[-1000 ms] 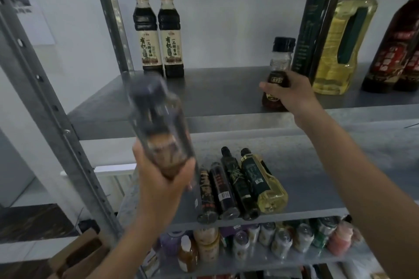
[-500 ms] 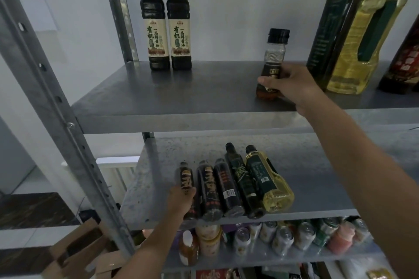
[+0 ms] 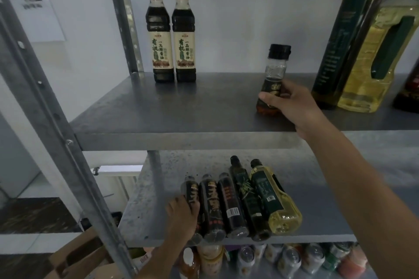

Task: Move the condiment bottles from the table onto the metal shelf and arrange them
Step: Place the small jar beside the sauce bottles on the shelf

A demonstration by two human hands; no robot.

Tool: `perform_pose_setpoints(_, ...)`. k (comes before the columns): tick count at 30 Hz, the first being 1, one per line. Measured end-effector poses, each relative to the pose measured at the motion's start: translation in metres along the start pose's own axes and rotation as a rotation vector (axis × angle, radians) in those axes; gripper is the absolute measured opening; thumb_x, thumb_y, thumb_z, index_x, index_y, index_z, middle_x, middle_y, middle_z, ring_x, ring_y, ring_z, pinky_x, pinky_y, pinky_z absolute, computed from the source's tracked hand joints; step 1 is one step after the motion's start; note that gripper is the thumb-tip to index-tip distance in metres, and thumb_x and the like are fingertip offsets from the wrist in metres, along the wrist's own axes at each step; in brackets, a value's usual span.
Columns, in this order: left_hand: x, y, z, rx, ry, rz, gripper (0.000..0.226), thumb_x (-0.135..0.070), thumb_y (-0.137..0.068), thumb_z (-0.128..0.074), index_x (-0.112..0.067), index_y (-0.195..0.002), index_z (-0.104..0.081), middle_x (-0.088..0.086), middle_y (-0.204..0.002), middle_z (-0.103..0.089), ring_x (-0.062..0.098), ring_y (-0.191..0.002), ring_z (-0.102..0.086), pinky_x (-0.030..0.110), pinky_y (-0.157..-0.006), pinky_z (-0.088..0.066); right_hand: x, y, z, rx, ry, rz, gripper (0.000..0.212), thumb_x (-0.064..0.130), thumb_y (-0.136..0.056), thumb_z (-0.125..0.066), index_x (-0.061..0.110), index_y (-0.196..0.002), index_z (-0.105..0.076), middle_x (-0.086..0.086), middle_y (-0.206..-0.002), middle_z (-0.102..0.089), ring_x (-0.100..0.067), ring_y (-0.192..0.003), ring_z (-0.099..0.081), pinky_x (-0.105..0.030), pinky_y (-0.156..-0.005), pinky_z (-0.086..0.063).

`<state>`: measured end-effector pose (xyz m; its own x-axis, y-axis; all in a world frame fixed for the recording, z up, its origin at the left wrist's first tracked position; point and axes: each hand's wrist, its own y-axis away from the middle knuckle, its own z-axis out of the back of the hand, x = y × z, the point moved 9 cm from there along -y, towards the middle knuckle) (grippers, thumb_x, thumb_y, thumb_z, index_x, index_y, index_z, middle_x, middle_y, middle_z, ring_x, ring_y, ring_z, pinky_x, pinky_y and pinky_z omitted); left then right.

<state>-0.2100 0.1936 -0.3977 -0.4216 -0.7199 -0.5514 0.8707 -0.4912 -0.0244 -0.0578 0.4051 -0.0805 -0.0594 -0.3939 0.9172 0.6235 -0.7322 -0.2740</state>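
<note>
My right hand (image 3: 292,104) grips a small black-capped bottle (image 3: 275,70) that stands upright on the upper shelf (image 3: 181,111) of the metal rack. My left hand (image 3: 181,217) rests on a dark bottle (image 3: 191,190) lying on its side at the left end of a row on the middle shelf (image 3: 145,215). Beside it lie two more dark bottles (image 3: 224,204), a green-labelled dark bottle (image 3: 246,192) and a yellow oil bottle (image 3: 274,201). Two tall soy sauce bottles (image 3: 171,36) stand at the back of the upper shelf.
Large oil bottles (image 3: 362,47) stand on the upper shelf to the right of my right hand. A metal upright (image 3: 56,124) crosses the left foreground. Several jars and cans (image 3: 272,260) fill the lowest shelf. A cardboard box (image 3: 74,258) sits at the lower left.
My left hand brought a dark bottle down from chest height and laid it at the left end of the row on the middle shelf. My right hand stayed on the small bottle.
</note>
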Motion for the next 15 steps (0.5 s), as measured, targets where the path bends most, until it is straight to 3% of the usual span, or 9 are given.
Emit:
perform_pose_setpoints(4,-0.077,0.065,0.097,-0.220,0.085,-0.593,0.034,-0.030,-0.099,-0.040,-0.028,-0.132,-0.043,-0.009,-0.128,-0.044,0.003,-0.110,-0.044,0.024,-0.091,-0.046,-0.003,-0.007,0.000,0.020,-0.007,-0.003,0.043,0.023,-0.082,-0.070,0.019,-0.123,-0.058,0.002,-0.113,-0.059,-0.015,-0.104,-0.055,-0.030,-0.090,-0.041)
perform_pose_setpoints(6,-0.118,0.117,0.171,-0.496,0.100,-0.973,0.023,-0.021,-0.095,-0.046,-0.018,-0.116,-0.056,-0.003,-0.113,-0.054,0.009,-0.093,-0.055,0.023,-0.078,-0.049,-0.004,-0.014,-0.004,0.064,-0.015,-0.026,0.046,0.021,-0.083,-0.069,0.018,-0.127,-0.055,0.002,-0.114,-0.057,-0.015,-0.102,-0.052,-0.029,-0.089,-0.038)
perform_pose_setpoints(8,-0.142,0.154,0.236,-0.784,0.065,-1.219,0.013,-0.013,-0.095,-0.047,-0.008,-0.102,-0.057,0.005,-0.100,-0.057,0.016,-0.081,-0.057,0.023,-0.071,-0.048,-0.001,-0.023,-0.007,0.095,0.004,-0.031,0.048,0.018,-0.082,-0.070,0.015,-0.128,-0.055,0.000,-0.119,-0.059,-0.016,-0.102,-0.053,-0.028,-0.089,-0.038)
perform_pose_setpoints(11,-0.170,0.148,0.312,-1.002,0.068,-1.228,0.011,0.002,-0.089,-0.050,-0.001,-0.098,-0.055,0.008,-0.092,-0.055,0.018,-0.080,-0.054,0.016,-0.079,-0.045,0.004,-0.035,-0.010,0.092,0.043,-0.022,0.047,0.012,-0.083,-0.069,0.010,-0.128,-0.055,-0.006,-0.126,-0.059,-0.016,-0.102,-0.053,-0.026,-0.088,-0.038)
perform_pose_setpoints(13,-0.179,0.105,0.351,-1.009,0.150,-1.022,0.016,0.006,-0.086,-0.052,0.001,-0.101,-0.057,0.013,-0.093,-0.055,0.018,-0.082,-0.053,0.015,-0.077,-0.045,0.003,-0.044,-0.010,0.063,0.057,-0.008,0.043,0.009,-0.083,-0.068,0.008,-0.125,-0.055,-0.010,-0.125,-0.059,-0.018,-0.099,-0.054,-0.027,-0.086,-0.039)
perform_pose_setpoints(15,-0.172,0.038,0.375,-0.895,0.349,-0.711,0.025,0.001,-0.086,-0.056,-0.003,-0.110,-0.053,0.013,-0.103,-0.055,0.018,-0.085,-0.056,0.024,-0.075,-0.051,0.000,-0.049,-0.010,0.049,0.035,-0.013,0.041,0.009,-0.083,-0.068,0.008,-0.122,-0.057,-0.012,-0.123,-0.061,-0.020,-0.098,-0.056,-0.029,-0.085,-0.042)
